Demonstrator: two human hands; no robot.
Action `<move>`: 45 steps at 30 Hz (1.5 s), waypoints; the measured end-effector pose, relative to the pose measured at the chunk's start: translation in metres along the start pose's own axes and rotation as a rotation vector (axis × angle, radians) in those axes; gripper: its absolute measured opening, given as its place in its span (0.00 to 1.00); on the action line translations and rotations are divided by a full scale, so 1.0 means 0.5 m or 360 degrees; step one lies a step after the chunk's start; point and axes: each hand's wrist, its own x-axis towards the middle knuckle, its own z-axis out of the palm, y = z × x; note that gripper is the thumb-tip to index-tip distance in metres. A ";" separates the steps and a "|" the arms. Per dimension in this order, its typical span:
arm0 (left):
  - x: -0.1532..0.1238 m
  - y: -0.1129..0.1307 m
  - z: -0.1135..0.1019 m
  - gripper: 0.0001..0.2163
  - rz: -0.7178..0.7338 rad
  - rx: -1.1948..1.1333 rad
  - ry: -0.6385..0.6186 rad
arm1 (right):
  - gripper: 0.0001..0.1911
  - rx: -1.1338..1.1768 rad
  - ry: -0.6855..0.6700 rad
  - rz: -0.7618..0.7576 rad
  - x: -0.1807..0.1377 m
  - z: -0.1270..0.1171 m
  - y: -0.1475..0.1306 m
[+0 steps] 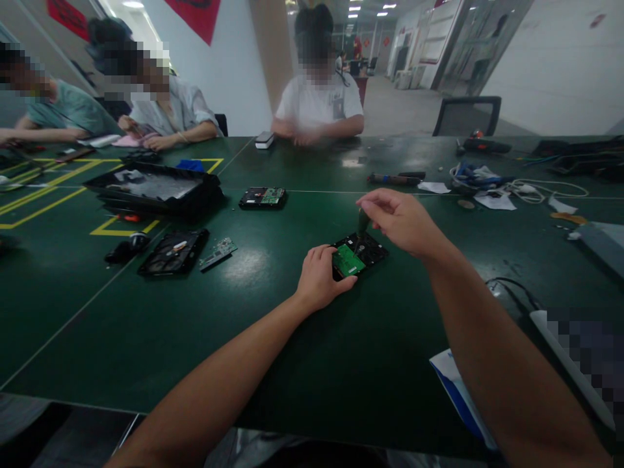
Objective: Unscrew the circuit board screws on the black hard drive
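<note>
A black hard drive with a green circuit board [349,260] lies flat on the dark green table in front of me. My left hand [322,278] grips the drive's near left end, thumb and fingers on opposite edges. In my right hand [394,218] is a screwdriver with a dark green handle [363,223]. It stands nearly upright, its shaft reaching down to the drive beside the green board; the exact tip is too small to make out. Left of my hands lie a loose circuit board [218,253] and a black drive casing [174,252].
Farther back sits another hard drive [262,197]. Stacked black trays [153,188] stand at the left. Tools [396,179], cables [546,188] and paper scraps lie at the back right. A blue-and-white packet [461,393] is under my right forearm. Several people sit across the table.
</note>
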 end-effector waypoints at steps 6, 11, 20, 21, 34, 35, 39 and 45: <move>0.000 0.001 0.000 0.32 -0.0007 -0.0005 -0.0007 | 0.12 -0.0101 0.0144 0.0105 0.001 -0.001 0.004; 0.000 0.001 0.001 0.32 -0.0002 0.0008 0.0003 | 0.17 0.0055 -0.0033 0.0067 -0.003 0.001 -0.005; -0.001 -0.001 0.001 0.33 -0.0005 -0.0003 -0.0012 | 0.13 -0.0045 0.0092 0.0026 0.000 0.003 0.004; -0.001 -0.001 0.001 0.33 -0.0007 -0.0004 -0.0012 | 0.13 -0.0081 0.0133 0.0060 0.001 0.003 0.006; 0.000 0.001 0.000 0.32 -0.0013 -0.0010 -0.0004 | 0.18 0.0045 -0.0048 0.0073 -0.002 0.001 -0.003; 0.000 0.000 0.001 0.32 -0.0011 -0.0009 -0.0004 | 0.17 0.0011 -0.0015 0.0053 -0.001 0.001 -0.003; 0.000 -0.002 0.002 0.33 -0.0004 -0.0004 -0.0005 | 0.14 -0.0130 0.0159 0.0110 -0.001 0.002 -0.003; 0.000 -0.002 0.003 0.31 0.0001 -0.0004 0.0016 | 0.15 0.0100 0.0008 0.0159 -0.003 0.002 -0.010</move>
